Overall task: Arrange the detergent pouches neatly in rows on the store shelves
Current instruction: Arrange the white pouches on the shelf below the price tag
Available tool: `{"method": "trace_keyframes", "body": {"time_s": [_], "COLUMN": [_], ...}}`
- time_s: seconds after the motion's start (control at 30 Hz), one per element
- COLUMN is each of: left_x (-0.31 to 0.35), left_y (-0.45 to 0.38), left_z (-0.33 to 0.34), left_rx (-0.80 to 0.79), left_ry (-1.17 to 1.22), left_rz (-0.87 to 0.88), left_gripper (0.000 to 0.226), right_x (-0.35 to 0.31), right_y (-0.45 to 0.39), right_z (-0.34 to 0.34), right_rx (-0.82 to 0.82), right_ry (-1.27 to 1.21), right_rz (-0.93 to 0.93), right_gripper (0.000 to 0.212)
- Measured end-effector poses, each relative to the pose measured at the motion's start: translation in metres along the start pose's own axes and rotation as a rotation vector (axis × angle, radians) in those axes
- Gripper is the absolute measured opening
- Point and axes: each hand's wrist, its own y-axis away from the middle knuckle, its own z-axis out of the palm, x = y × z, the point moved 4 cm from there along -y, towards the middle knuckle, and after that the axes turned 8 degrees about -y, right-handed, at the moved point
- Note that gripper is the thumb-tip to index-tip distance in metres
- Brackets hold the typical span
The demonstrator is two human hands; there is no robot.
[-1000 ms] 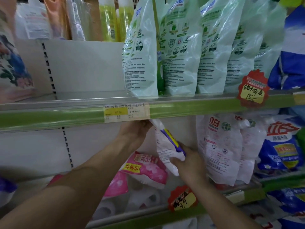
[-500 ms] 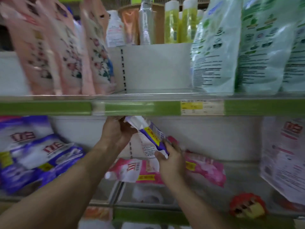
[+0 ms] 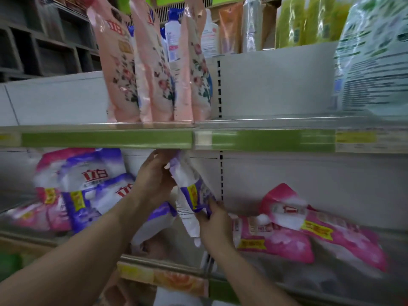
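Both hands hold a purple-and-white detergent pouch (image 3: 191, 193) edge-on under the green-edged upper shelf (image 3: 106, 140). My left hand (image 3: 154, 180) grips its top, and my right hand (image 3: 215, 221) grips its lower edge. Left of the hands, purple-and-white pouches (image 3: 88, 184) lean in a loose pile on the lower shelf, with pink ones behind and below them. To the right, pink pouches (image 3: 287, 235) lie flat on the same shelf.
Peach floral pouches (image 3: 152, 69) stand on the upper shelf, with a green-and-white pouch (image 3: 373, 62) at the far right and bottles (image 3: 306, 21) behind. A perforated upright (image 3: 221, 173) splits the white back panel. The lower shelf rail (image 3: 167, 268) runs below the hands.
The view has swung left, bringing the purple pile into sight. Both hands have carried the purple-and-white pouch leftwards along the lower shelf, away from the white pouches on the right.
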Motion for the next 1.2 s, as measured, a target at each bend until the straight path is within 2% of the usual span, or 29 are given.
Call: {"method": "trace_keyframes", "body": {"time_s": [0.1,0.2,0.3,0.37,0.43,0.47,0.5,0.57,0.6,0.67,0.7,0.77,0.83,0.9,1.07,1.2], "left_x": [0.014,0.017,0.001,-0.007,-0.01,-0.008,-0.003,0.01,0.012,-0.002,-0.012,-0.033,-0.056,-0.08,-0.135,-0.163], "left_y": [-0.008,-0.004,0.004,0.009,0.014,0.016,0.021,0.036,0.042,0.046,0.046,0.047,0.047,0.047,0.046,0.033], "left_z": [-0.022,-0.029,-0.055,-0.069,-0.069,-0.067,-0.062,-0.044,-0.03,-0.002,0.009,0.025,0.034,0.043,0.079,0.11], "left_rx": [0.032,0.014,0.177,0.264,0.324,0.378,0.45,0.605,0.629,0.506,0.418,0.273,0.144,0.021,-0.255,-0.31], "left_ry": [0.004,-0.067,-0.154,-0.165,-0.216,-0.315,-0.463,-0.961,-1.262,-1.736,-1.862,-1.965,-2.034,-2.058,-1.943,-1.747], "left_rz": [0.001,-0.057,-0.147,-0.142,-0.075,-0.017,0.067,0.347,0.529,0.794,0.823,0.756,0.65,0.509,0.33,0.17], "left_gripper": [0.035,0.047,0.032,0.043,0.037,0.028,0.03,0.057,0.065,0.064,0.059,0.052,0.053,0.054,0.065,0.045], "right_x": [-0.005,0.006,0.023,0.029,0.029,0.029,0.028,0.028,0.027,0.024,0.022,0.016,0.014,0.016,0.017,0.023], "right_y": [-0.005,-0.002,0.006,0.008,0.006,0.006,0.006,0.012,0.016,0.022,0.024,0.025,0.025,0.024,0.024,0.02], "right_z": [0.027,0.054,0.067,0.066,0.058,0.053,0.049,0.038,0.031,0.013,0.001,-0.025,-0.055,-0.085,-0.163,-0.204], "right_rx": [-0.009,-0.101,-0.282,-0.35,-0.345,-0.348,-0.366,-0.415,-0.419,-0.375,-0.341,-0.281,-0.222,-0.161,0.012,0.053], "right_ry": [-0.003,0.147,0.413,0.595,0.707,0.709,0.676,0.602,0.594,0.594,0.59,0.586,0.605,0.662,0.913,1.065], "right_rz": [-0.013,0.062,0.204,0.192,0.124,0.091,0.073,0.086,0.083,0.033,0.007,-0.012,-0.013,-0.026,-0.009,0.049], "right_gripper": [0.032,0.047,0.063,0.07,0.071,0.071,0.072,0.075,0.074,0.061,0.052,0.044,0.052,0.057,0.063,0.061]}}
